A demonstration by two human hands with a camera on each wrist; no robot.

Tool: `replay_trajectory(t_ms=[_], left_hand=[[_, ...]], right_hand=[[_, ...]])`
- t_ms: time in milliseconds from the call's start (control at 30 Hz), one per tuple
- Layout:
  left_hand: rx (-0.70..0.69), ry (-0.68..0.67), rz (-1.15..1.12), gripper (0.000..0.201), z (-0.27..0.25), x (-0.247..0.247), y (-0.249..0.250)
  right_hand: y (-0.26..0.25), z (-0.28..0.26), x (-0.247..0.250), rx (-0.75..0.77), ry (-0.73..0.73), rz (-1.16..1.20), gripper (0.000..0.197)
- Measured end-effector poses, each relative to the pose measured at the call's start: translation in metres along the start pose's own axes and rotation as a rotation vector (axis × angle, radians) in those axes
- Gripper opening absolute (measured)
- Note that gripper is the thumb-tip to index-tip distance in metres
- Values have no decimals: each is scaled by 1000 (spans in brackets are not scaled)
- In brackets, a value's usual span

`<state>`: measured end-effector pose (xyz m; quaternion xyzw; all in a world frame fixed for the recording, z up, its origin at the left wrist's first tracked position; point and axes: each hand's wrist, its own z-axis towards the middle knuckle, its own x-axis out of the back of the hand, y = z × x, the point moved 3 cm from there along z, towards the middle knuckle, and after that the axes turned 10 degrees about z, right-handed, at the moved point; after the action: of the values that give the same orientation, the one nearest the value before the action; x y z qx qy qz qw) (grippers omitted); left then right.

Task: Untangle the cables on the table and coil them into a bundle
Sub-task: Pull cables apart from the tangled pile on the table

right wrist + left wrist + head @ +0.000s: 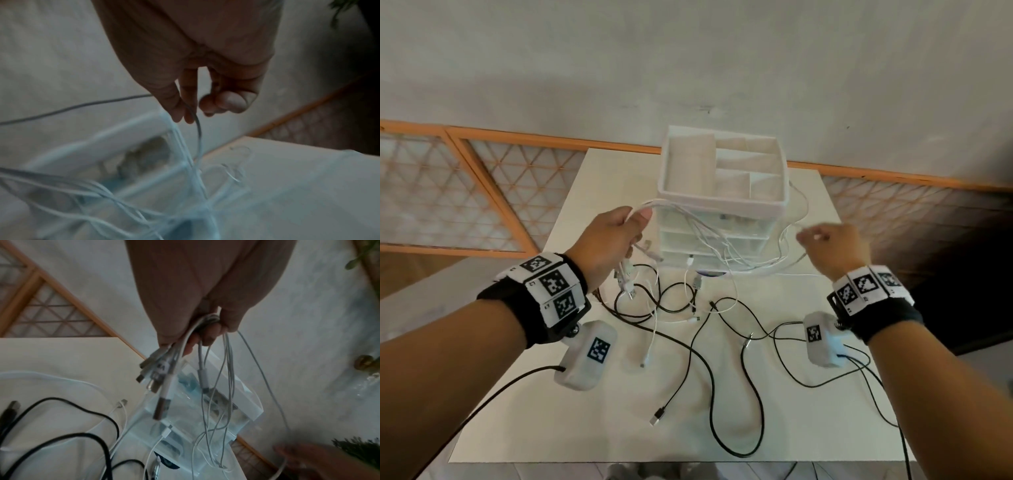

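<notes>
White cables (709, 236) hang bunched in the left hand (613, 240), which grips them above the table (808, 411), their plugs dangling. To the right, the right hand (832, 245) pinches one white strand. Black cables (709, 359) sprawl on the near tabletop; a drawer organiser (722, 192) stands at the far edge.

The table (524, 394) was off-white, and the drawer organizer (722, 202) on it was white with translucent drawers. White cables (709, 236) hung pale against it, while black cables (709, 370) lay on the tabletop. The wrist bands (551, 287) carried black-and-white square-patterned tags, and the screen (431, 192) behind had an orange frame with triangular lattice.
</notes>
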<state>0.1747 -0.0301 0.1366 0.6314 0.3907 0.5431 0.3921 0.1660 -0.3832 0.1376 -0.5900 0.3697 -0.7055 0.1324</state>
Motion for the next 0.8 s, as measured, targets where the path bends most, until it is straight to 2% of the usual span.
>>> replay_trajectory(t_ms=[100, 200, 267, 333, 400, 467, 667, 733, 800], left_hand=[[-22, -7, 58, 30, -1, 4, -2], [22, -126, 35, 28, -4, -3, -10], [104, -158, 95, 40, -3, -8, -17], [166, -174, 166, 52, -2, -13, -22], [191, -225, 220, 59, -2, -16, -26], [202, -284, 263, 68, -2, -17, -30], [165, -189, 430, 59, 5, -9, -30], [178, -146, 477, 58, 8, -6, -29], [211, -116, 491, 59, 11, -2, -32]], right_hand=[[45, -4, -12, -252, -4, -74, 35], [42, -3, -9, -317, 9, 122, 48], [17, 6, 1, -223, 30, 317, 47], [-23, 16, 17, -28, 63, 414, 42], [-56, 25, 33, 135, 141, 529, 38], [-80, 31, 44, 232, 192, 614, 32], [-110, 39, 45, 398, 204, 535, 51], [-116, 39, 44, 494, 249, 547, 49], [-118, 45, 37, 521, 178, 476, 44]])
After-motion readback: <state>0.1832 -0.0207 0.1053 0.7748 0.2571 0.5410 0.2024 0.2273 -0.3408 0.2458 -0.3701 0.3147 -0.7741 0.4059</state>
